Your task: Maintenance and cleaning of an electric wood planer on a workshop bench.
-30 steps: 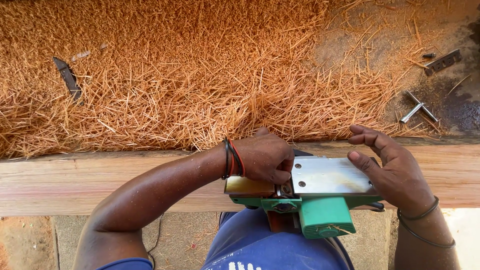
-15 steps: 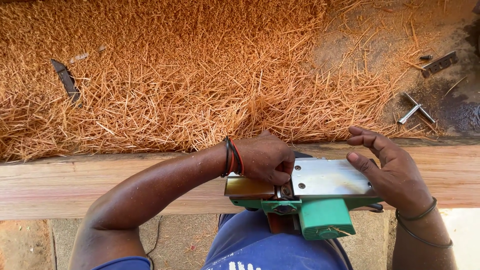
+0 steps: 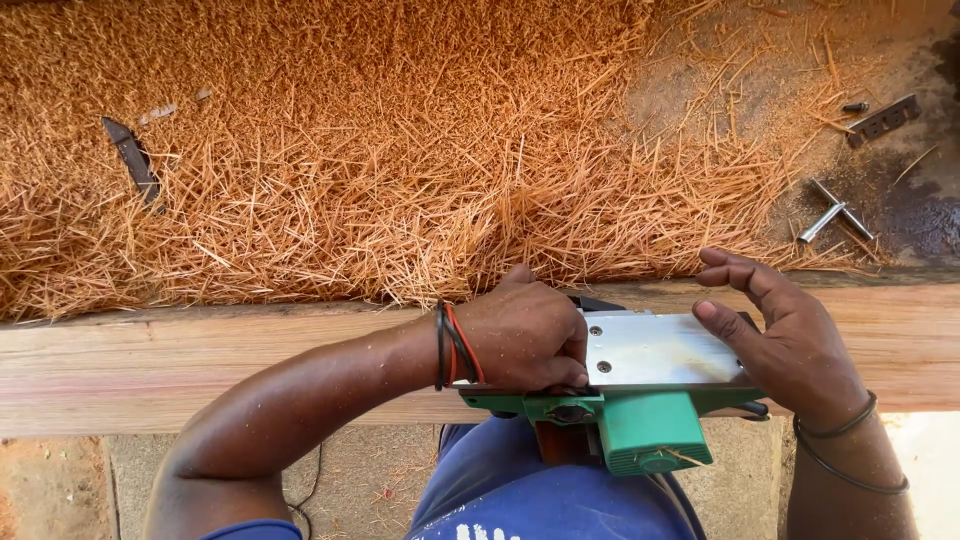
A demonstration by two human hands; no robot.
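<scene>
A green electric planer [image 3: 640,420] lies upside down on a long wooden plank [image 3: 200,365], its shiny metal sole plate [image 3: 660,350] facing up. My left hand [image 3: 525,335] is closed over the left end of the planer, covering that part of the sole. My right hand [image 3: 785,335] rests against the right end of the sole plate, thumb on the metal and fingers spread and lifted. I wear red and black bands on the left wrist and dark bands on the right wrist.
A thick pile of orange wood shavings [image 3: 350,150] covers the ground beyond the plank. A dark blade-like strip [image 3: 132,158] lies in it at left. A metal T-shaped wrench [image 3: 832,212] and a small metal bar [image 3: 880,120] lie on the ground at right.
My left hand has slid right over the planer's left end, covering the brass-coloured part seen before. My right hand has stayed at the right end with its fingers raised.
</scene>
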